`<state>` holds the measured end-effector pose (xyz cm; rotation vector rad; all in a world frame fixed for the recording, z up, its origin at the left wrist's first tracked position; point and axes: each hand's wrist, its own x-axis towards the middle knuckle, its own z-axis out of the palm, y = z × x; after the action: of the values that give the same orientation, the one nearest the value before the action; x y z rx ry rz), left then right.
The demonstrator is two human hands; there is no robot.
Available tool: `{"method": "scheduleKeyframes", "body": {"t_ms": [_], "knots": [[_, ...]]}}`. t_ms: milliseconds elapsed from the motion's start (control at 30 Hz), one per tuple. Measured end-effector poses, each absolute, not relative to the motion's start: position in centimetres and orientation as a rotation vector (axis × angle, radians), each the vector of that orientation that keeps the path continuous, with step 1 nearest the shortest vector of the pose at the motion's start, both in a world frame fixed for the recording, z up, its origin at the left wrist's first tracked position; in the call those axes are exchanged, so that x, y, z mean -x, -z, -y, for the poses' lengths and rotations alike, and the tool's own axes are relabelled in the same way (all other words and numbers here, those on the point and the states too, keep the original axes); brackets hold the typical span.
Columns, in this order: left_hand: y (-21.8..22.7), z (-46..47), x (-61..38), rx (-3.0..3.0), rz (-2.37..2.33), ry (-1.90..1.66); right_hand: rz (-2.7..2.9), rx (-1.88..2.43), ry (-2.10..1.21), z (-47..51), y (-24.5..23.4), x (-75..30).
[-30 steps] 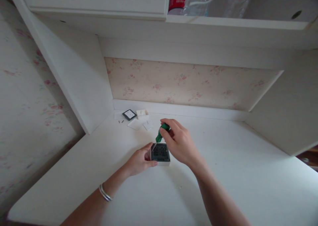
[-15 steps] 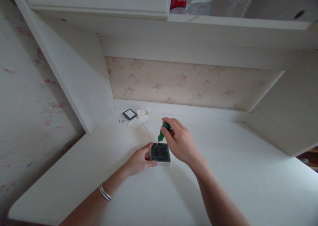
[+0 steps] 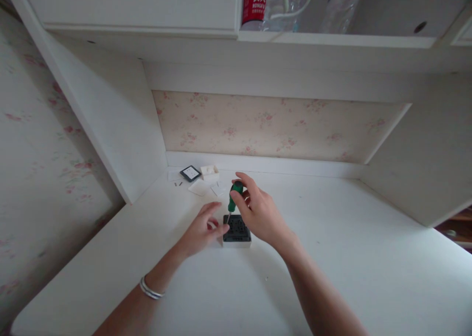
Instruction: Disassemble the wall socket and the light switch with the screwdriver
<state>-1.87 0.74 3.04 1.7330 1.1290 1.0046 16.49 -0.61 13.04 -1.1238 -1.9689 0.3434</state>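
White desk (image 3: 332,257) takes up most of the lower frame, with pink-flowered wallpaper (image 3: 280,124) behind it and a cupboard shelf (image 3: 383,11) up top, where a red-labelled bottle (image 3: 255,4) sits near top centre and another clear bottle (image 3: 341,11) is off to its right. Right at the centre, a bit low, there's a black square unit (image 3: 236,232) lying face up on a pale shallow box (image 3: 236,244) flat on the desk. Right hand (image 3: 263,215) has its fingers wrapped around a green screwdriver (image 3: 234,196), tilted a little, shaft pointing down to the unit's left side. Can't tell if the tip is actually seated in anything. Left hand (image 3: 199,231) is loose, fingers and thumb spread, thumb right by the unit's left edge and the shaft, can't say whether it's touching. Silver bracelet (image 3: 151,289) on that wrist, lower left. Further back, left of centre, you've got a dark-framed square plate (image 3: 191,173) beside a small white tray (image 3: 210,172), plus a thin white sheet (image 3: 198,187) and two tiny dark bits (image 3: 180,184) just in front
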Motion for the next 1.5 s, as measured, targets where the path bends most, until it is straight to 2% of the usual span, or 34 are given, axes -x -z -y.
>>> {"method": "scheduleKeyframes", "body": {"t_ms": [133, 233, 367, 600, 800, 1167, 1500], "knots": [[-10.1, -1.1, 2.1, -2.118, -1.07, -1.137, 1.961, 1.065, -0.457, 0.2, -12.7, -16.6], [-15.1, -1.8, 1.6, -2.623, -0.885, -0.927, 1.96, 1.021, -0.545, -0.5, -12.3, -16.9], [-18.2, -3.5, 0.8, -2.907, -0.74, -0.563, 1.94, 1.001, -0.682, -1.0, -11.4, -18.1], [-20.2, -4.1, 0.8, -3.025, -0.755, -0.358, 2.36, 0.989, -0.899, -1.6, -5.6, -22.5], [-21.0, -4.7, 0.5, -3.045, -0.703, -0.251, 2.243, 1.097, -0.84, -1.5, -1.1, -22.9], [-22.6, -4.9, -0.8, -3.172, -0.807, 0.092, 2.204, 1.119, -0.792, -1.3, -0.4, -22.6], [-22.2, -4.9, -2.3, -3.228, -1.166, 0.324, 2.232, 1.106, -0.761, -1.0, -0.8, -22.6]]}}
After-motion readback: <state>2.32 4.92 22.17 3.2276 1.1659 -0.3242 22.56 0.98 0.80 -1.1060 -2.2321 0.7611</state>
